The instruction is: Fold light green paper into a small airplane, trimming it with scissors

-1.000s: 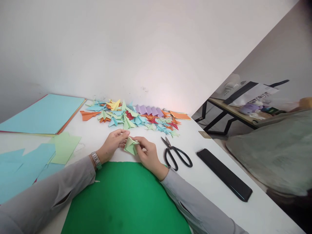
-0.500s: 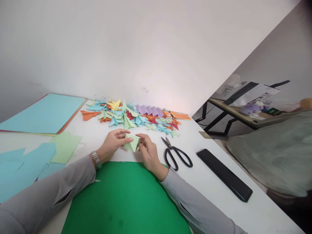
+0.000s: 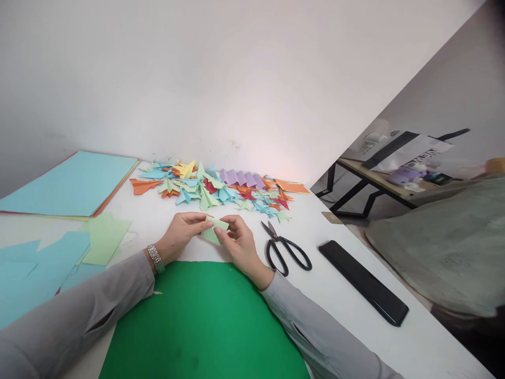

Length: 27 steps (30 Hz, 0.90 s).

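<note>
A small folded piece of light green paper (image 3: 212,235) is pinched between both hands, above the white table. My left hand (image 3: 182,234) grips its left side, thumb on top, with a metal watch on the wrist. My right hand (image 3: 240,243) holds its right side, the thumb pressing on the near face. Beyond the hands lies a heap of small folded paper planes (image 3: 208,199) in green, blue, orange, yellow and red. Below them a green sheet (image 3: 205,316) covers the near part of the table.
Black-handled scissors (image 3: 286,248) and a long black case (image 3: 363,281) lie to the right. At left are a stack of large coloured sheets (image 3: 71,184) and loose cut pieces (image 3: 106,239). Purple pleated paper (image 3: 242,179) and orange paper (image 3: 292,187) rest near the wall.
My right thumb has moved left onto the green paper's face. The paper's visible shape has changed from a downward-pointing triangle to a slanted flap. The other items have stayed put.
</note>
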Tool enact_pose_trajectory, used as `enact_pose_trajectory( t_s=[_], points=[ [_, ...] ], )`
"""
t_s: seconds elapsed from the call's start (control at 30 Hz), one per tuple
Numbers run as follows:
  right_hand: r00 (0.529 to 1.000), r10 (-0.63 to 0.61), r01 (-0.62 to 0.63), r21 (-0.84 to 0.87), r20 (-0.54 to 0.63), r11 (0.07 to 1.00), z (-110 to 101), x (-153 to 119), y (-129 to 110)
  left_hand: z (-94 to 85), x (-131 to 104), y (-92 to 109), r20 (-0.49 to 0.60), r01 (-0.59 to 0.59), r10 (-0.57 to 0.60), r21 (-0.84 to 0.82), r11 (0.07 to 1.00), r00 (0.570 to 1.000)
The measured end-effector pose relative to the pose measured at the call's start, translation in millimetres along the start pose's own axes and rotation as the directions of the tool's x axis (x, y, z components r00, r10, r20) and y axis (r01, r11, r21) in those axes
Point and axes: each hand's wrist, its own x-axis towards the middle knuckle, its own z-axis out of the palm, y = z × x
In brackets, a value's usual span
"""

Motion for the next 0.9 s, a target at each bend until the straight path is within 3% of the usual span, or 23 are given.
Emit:
enact_pose_trajectory(
  t_s=[0.47,0.7,0.9],
  points=[
    [0.996,0.035,-0.041,0.084,0.079,0.996,0.3,2.5,1.3,-3.0,4.1,-7.0,-0.023,-0.026,0.028,0.068,0.997,0.999],
    [0.994,0.059,-0.065,0.066,0.087,0.996,-0.1,1.9,-0.4,-4.1,2.8,-6.1,0.055,-0.075,0.070,0.097,0.992,0.996],
    [0.993,0.061,-0.066,0.047,0.101,0.997,0.6,1.6,-1.8,-2.3,2.1,-5.9,0.053,-0.041,0.038,0.060,0.997,0.998]
  ],
)
